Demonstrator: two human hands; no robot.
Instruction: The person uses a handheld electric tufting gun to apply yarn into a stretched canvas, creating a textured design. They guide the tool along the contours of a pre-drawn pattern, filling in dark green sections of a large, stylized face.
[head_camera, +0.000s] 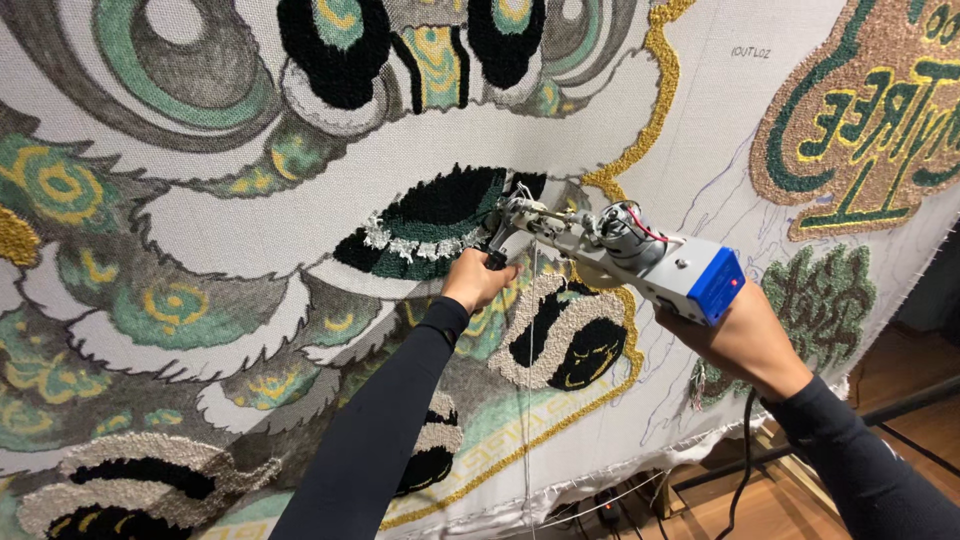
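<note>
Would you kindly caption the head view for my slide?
Both hands, left and right, press a tufting gun against a partly tufted patterned cloth.

Your right hand (745, 340) hides the tufting gun's (620, 250) handle, and its tip is too small to make out against the cloth (700, 120). The cloth runs off every edge of the frame. Your sleeves are cut off at the bottom.
</note>
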